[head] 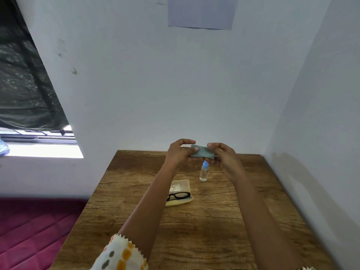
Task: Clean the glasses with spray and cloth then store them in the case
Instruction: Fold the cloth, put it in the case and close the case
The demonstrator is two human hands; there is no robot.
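Both hands are raised above the far part of the wooden table (214,221), holding a folded grey-green cloth (203,152) between them. My left hand (180,151) pinches its left end and my right hand (224,154) grips its right end. Just below the cloth a small clear spray bottle (204,172) with a blue cap stands upright on the table. The black-framed glasses (178,195) lie in the open pale yellow case (180,185), nearer to me and partly hidden by my left forearm.
White walls close the table in at the back and on the right. A window with a dark curtain (25,84) is at the left. A dark pink mattress (35,227) lies lower left, beside the table.
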